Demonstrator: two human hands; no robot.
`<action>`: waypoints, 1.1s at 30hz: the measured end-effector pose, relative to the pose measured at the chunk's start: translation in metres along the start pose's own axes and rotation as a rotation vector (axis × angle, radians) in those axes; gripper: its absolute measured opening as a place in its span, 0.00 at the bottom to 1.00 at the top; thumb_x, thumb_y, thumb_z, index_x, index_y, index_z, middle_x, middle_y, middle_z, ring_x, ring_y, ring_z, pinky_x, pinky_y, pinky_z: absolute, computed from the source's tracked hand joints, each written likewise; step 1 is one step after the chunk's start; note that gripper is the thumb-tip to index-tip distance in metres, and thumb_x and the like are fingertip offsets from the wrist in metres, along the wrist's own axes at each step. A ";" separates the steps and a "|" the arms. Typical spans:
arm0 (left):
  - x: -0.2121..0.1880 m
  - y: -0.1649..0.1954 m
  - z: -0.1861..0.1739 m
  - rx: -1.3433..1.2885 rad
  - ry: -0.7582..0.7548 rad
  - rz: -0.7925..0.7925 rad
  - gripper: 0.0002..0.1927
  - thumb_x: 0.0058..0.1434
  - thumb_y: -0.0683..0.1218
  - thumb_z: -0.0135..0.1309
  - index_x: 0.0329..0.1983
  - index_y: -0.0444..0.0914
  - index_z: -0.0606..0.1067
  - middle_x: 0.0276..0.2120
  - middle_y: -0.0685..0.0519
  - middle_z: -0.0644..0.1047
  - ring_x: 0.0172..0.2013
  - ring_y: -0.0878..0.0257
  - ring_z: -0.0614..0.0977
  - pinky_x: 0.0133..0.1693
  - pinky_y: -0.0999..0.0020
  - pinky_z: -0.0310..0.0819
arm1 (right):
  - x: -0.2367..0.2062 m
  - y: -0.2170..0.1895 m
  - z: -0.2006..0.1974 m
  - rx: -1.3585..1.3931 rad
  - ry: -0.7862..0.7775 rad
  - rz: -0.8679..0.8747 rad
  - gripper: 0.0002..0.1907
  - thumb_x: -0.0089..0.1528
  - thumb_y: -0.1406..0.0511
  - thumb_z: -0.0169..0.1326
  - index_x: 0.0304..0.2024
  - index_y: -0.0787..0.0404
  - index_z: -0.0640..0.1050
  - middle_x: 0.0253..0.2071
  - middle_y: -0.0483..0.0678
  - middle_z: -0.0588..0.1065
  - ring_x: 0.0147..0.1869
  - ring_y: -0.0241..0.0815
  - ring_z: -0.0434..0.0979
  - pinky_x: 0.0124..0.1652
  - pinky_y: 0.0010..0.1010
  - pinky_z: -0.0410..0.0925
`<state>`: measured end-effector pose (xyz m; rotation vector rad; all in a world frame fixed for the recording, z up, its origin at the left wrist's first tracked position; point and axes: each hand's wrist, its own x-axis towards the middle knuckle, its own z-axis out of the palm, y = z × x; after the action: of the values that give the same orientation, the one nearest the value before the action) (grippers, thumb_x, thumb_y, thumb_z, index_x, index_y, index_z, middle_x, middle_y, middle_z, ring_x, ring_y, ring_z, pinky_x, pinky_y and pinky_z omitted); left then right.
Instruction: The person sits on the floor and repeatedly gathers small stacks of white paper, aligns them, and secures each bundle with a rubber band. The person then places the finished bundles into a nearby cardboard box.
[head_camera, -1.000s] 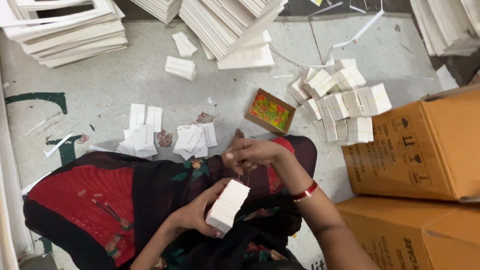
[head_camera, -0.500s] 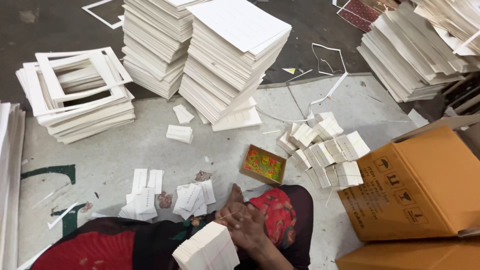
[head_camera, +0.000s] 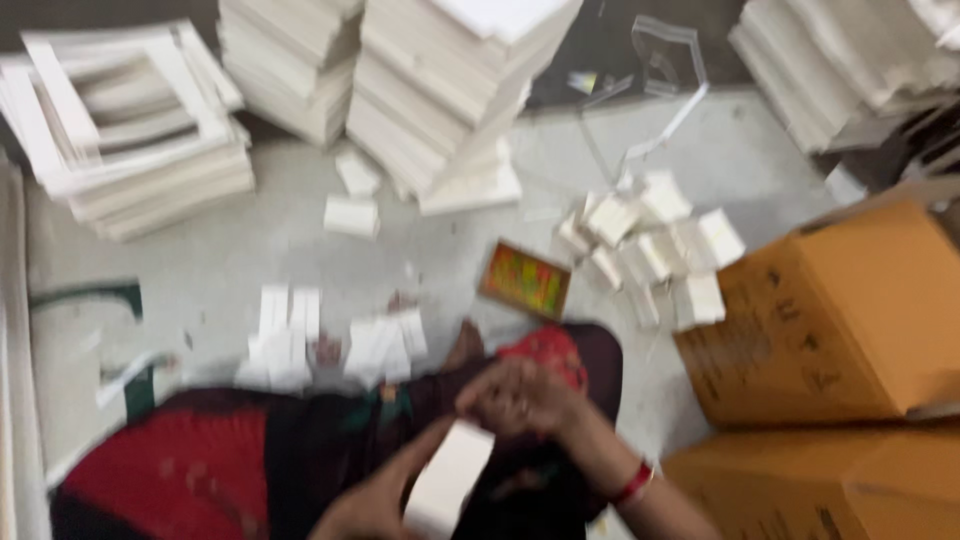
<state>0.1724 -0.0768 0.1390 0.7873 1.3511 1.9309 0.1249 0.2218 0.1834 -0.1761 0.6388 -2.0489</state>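
Observation:
The view is blurred by head motion. Over my lap I hold a small white cardboard box (head_camera: 448, 478). My left hand (head_camera: 368, 508) grips it from below at the bottom edge of the view. My right hand (head_camera: 520, 398) closes on its top end; a red bangle sits on that wrist. A heap of several folded white boxes (head_camera: 655, 245) lies on the grey floor to the right. Flat white box blanks (head_camera: 335, 340) lie just beyond my knees. A small colourful box (head_camera: 526, 278) sits between them.
Tall stacks of white card sheets (head_camera: 440, 90) stand ahead, with a pile of cut-out card frames (head_camera: 120, 130) at left and more stacks (head_camera: 850, 70) at top right. Two brown cartons (head_camera: 840, 310) stand at right. Loose card strips litter the floor.
The view has tilted and shifted, then blurred. Both hands stayed on the white box in my lap, with the right hand moving onto its top end.

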 end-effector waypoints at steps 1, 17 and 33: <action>-0.001 0.004 0.000 0.153 -0.040 0.003 0.67 0.40 0.53 0.76 0.79 0.34 0.51 0.74 0.42 0.62 0.75 0.51 0.62 0.73 0.59 0.50 | -0.002 -0.005 0.002 -0.031 0.020 0.068 0.53 0.60 0.39 0.59 0.67 0.79 0.66 0.33 0.37 0.64 0.29 0.27 0.59 0.28 0.18 0.58; 0.036 0.055 0.021 -0.072 0.360 -0.149 0.54 0.38 0.45 0.68 0.73 0.37 0.61 0.62 0.47 0.70 0.63 0.55 0.71 0.64 0.63 0.61 | 0.026 -0.055 0.046 -0.729 0.149 0.178 0.53 0.62 0.32 0.44 0.67 0.71 0.70 0.24 0.37 0.56 0.27 0.30 0.52 0.25 0.22 0.51; 0.034 0.050 0.028 -0.500 0.443 -0.001 0.45 0.43 0.44 0.59 0.69 0.38 0.64 0.53 0.51 0.73 0.53 0.61 0.75 0.56 0.69 0.68 | 0.020 -0.021 0.048 -0.518 0.273 0.026 0.61 0.58 0.27 0.41 0.71 0.71 0.67 0.28 0.40 0.64 0.29 0.30 0.62 0.27 0.23 0.65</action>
<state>0.1646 -0.0477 0.1984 0.1190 1.0146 2.3919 0.1157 0.1960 0.2321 -0.1859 1.3299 -1.8596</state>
